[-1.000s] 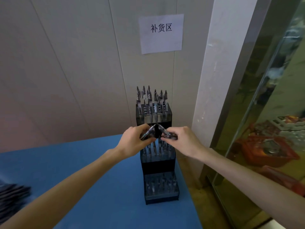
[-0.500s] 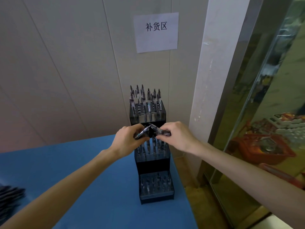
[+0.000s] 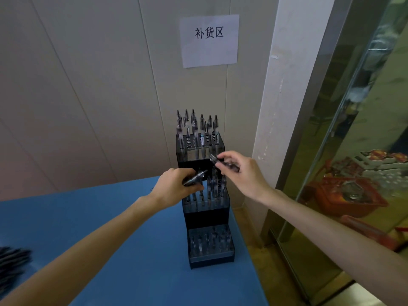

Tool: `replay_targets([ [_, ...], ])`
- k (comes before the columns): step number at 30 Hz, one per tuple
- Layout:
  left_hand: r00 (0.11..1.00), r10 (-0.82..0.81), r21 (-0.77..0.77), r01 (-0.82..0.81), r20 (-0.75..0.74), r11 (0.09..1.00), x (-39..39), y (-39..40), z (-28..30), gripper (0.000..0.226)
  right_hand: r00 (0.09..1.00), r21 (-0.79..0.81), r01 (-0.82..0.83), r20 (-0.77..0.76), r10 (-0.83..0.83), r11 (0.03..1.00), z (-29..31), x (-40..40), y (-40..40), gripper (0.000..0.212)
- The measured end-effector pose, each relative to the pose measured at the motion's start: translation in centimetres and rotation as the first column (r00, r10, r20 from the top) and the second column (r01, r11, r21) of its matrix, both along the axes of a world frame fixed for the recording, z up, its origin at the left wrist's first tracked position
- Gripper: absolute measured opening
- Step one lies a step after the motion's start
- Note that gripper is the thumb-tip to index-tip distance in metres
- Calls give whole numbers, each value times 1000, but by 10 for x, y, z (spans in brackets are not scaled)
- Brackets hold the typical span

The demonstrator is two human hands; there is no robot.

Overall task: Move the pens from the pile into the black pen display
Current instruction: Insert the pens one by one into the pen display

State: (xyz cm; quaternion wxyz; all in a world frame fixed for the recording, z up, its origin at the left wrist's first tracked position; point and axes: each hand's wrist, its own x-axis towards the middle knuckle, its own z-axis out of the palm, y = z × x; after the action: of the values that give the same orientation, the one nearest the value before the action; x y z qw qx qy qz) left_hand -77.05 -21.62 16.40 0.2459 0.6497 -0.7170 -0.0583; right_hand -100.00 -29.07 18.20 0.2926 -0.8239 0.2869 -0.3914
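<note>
The black pen display (image 3: pixel 206 218) stands in three stepped tiers at the right edge of the blue table (image 3: pixel 92 221). Pens stand upright in its top and middle tiers. My left hand (image 3: pixel 174 188) grips a bunch of pens (image 3: pixel 195 178) beside the middle tier, tips pointing up and right. My right hand (image 3: pixel 241 173) pinches a single pen (image 3: pixel 217 160) in front of the top tier. The pile of pens (image 3: pixel 12 261) lies at the table's left edge, partly cut off.
A panelled wall with a paper sign (image 3: pixel 209 39) stands behind the display. A white pillar (image 3: pixel 280 107) and a glass panel (image 3: pixel 362 133) rise to the right, past the table's edge. An orange crate (image 3: pixel 346 199) shows behind the glass.
My two hands were together at the middle tier, both on the pens. They have drawn apart: my right hand has risen to the top tier with one pen, my left keeps the bunch.
</note>
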Motion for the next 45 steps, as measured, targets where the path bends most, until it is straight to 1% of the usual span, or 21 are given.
replay_targets([
  [1, 1000, -18, -33, 18, -16, 999, 0, 2, 1, 26, 1000, 63, 7, 25, -8, 998, 3, -1, 0, 26],
  [3, 997, -27, -101, 20, -67, 995, 1, 7, 4, 31, 997, 191, 7, 78, -22, 981, 6, -2, 1, 26],
  [6, 974, 4, -192, -48, -226, 980, 5, 12, 16, 30, 982, 309, -20, 183, -39, 951, 10, -1, 0, 35],
  [7, 954, 13, -200, -76, -300, 977, 7, 13, 20, 36, 977, 326, -32, 208, -39, 945, 13, 1, 0, 34],
  [8, 932, 27, -199, -106, -361, 974, 8, 13, 23, 45, 973, 340, -39, 228, -42, 940, 16, 3, 1, 28],
  [10, 901, 65, -182, -157, -430, 971, 12, 13, 30, 59, 960, 362, -56, 275, -49, 930, 23, 8, 2, 16],
  [13, 851, 111, -123, -201, -513, 972, 23, 9, 32, 70, 936, 341, -96, 352, -33, 935, 34, 15, 4, 20],
  [15, 810, 132, -110, -236, -572, 966, 29, 7, 30, 72, 909, 313, -108, 415, -33, 944, 40, 19, 5, 24],
  [17, 778, 165, -115, -291, -606, 950, 33, 7, 27, 72, 899, 300, -94, 436, -48, 949, 42, 25, 4, 25],
  [20, 759, 184, -130, -333, -624, 934, 37, 6, 24, 63, 922, 254, -33, 381, -69, 967, 38, 33, 1, 24],
  [23, 768, 212, -122, -352, -605, 928, 39, 4, 22, 54, 959, 203, -20, 280, -39, 979, 25, 37, -4, 23],
  [26, 788, 223, -107, -342, -574, 934, 40, 3, 18, 46, 997, 121, 20, 73, -29, 992, 11, 35, -8, 15],
  [27, 791, 219, -95, -329, -572, 940, 41, 2, 17, 46, 999, 81, 39, 9, -40, 996, 7, 35, -8, 13],
  [29, 801, 203, -68, -290, -564, 955, 40, 2, 14, 50, 996, 38, 59, -72, -56, 998, 2, 34, -8, 11],
  [32, 799, 188, -54, -265, -572, 963, 33, 2, 10, 55, 990, 20, 76, -122, -73, 997, 4, 35, -11, 8],
  [35, 748, 176, -32, -254, -640, 967, 24, 3, 11, 67, 975, -49, 79, -202, -87, 996, 10, 34, -15, 15],
  [37, 719, 170, -25, -252, -674, 967, 21, 2, 12, 74, 971, -40, 54, -229, -61, 998, 14, 33, -16, 16],
  [39, 697, 166, -34, -263, -698, 964, 19, 1, 13, 69, 971, -19, 46, -235, -49, 999, 14, 31, -19, 17],
  [43, 629, 151, -51, -291, -762, 955, 15, 0, 14, 41, 975, -17, 58, -216, -60, 998, 13, 28, -21, 23],
  [45, 633, 104, -80, -256, -767, 963, 16, 0, 13, 39, 972, -14, 38, -230, -40, 999, 10, 29, -19, 20],
])
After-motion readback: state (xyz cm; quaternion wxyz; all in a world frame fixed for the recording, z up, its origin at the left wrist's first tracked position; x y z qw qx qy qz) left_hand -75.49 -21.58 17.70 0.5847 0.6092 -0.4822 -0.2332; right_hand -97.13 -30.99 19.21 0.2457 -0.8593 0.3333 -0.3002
